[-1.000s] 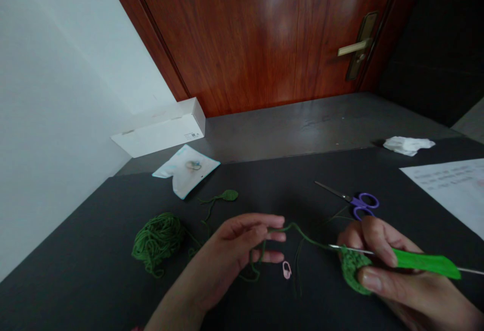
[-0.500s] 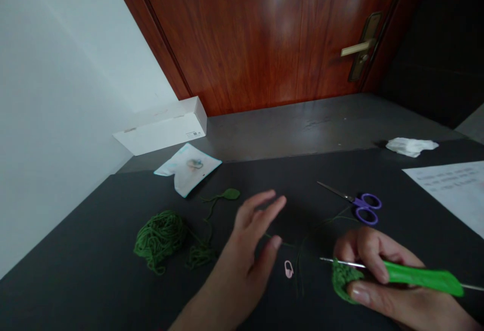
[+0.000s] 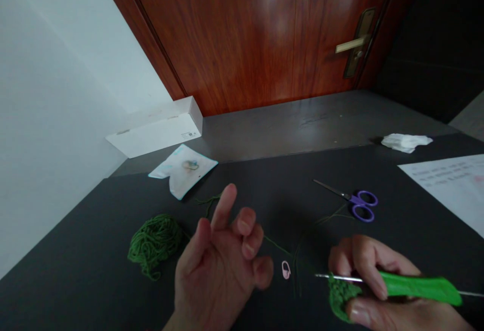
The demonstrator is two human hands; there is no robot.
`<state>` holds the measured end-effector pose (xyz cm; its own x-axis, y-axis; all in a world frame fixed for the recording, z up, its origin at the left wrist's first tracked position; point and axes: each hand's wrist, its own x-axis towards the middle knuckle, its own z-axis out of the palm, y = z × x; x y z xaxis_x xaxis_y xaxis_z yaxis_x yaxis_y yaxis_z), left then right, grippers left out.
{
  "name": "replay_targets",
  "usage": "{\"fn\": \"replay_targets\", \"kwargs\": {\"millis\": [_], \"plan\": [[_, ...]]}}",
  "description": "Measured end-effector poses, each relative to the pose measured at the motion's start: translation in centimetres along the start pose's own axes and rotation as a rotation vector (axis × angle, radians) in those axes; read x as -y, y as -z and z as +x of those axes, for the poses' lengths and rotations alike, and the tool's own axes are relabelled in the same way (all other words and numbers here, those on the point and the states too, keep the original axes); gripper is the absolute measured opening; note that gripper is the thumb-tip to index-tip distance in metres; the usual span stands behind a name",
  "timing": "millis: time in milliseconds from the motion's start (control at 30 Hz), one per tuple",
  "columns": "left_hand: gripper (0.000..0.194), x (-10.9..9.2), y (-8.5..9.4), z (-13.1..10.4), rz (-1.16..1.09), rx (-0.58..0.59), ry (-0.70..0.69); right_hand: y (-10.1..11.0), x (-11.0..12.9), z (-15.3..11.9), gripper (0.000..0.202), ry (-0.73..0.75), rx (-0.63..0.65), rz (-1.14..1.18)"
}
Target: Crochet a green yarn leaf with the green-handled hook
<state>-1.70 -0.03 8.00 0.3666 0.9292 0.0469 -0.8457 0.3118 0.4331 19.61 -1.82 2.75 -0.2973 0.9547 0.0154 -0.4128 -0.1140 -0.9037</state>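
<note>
Packet [image 3: 177, 177], beyond and left of the pink marker [image 3: 284, 270], shows a small coil [image 3: 191, 165], inside or on top unclear. White box [image 3: 159, 135] farther out same way, contents hidden. Left hand [image 3: 219, 270] just left of marker, palm up, fingers loosely spread. Right hand [image 3: 372, 259] right of marker, pinching green-handled hook [image 3: 419, 288] and green crochet piece [image 3: 339, 295].
</note>
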Motion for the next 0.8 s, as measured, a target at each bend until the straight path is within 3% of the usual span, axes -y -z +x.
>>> {"fn": "replay_targets", "kwargs": {"millis": [67,133,200,267,467,567,633,733,800], "plan": [[0.03,0.7,0.1,0.0,0.226,-0.065,-0.111,-0.1,-0.1,-0.1,0.033,-0.005,0.019,0.036],[0.035,2.1,0.6,0.0,0.391,-0.129,-0.122,-0.1,-0.3,-0.2,0.031,-0.012,0.029,0.057],[0.045,3.4,1.0,0.0,0.347,-0.08,0.032,0.0,-0.4,-0.3,0.029,-0.024,0.023,0.067],[0.051,4.1,1.2,0.0,0.283,-0.053,0.096,0.1,-0.5,-0.3,0.029,-0.038,0.022,0.09],[0.055,1.8,0.7,0.0,-0.054,0.004,0.181,-0.2,-0.1,0.0,0.032,-0.052,0.008,0.136],[0.043,0.5,0.6,-0.1,-0.081,-0.006,0.125,-0.5,0.2,0.1,0.034,-0.061,-0.004,0.146],[0.033,0.3,0.5,-0.2,0.133,-0.075,-0.016,-0.6,0.2,0.1,0.034,-0.061,-0.008,0.138],[0.048,0.9,0.3,-0.5,0.813,-0.154,-0.212,-0.6,0.1,-0.1,0.031,-0.038,-0.013,0.115],[0.044,1.8,0.4,-0.7,1.222,-0.127,-0.237,-0.4,-0.1,-0.3,0.03,-0.015,-0.027,0.096]]}}
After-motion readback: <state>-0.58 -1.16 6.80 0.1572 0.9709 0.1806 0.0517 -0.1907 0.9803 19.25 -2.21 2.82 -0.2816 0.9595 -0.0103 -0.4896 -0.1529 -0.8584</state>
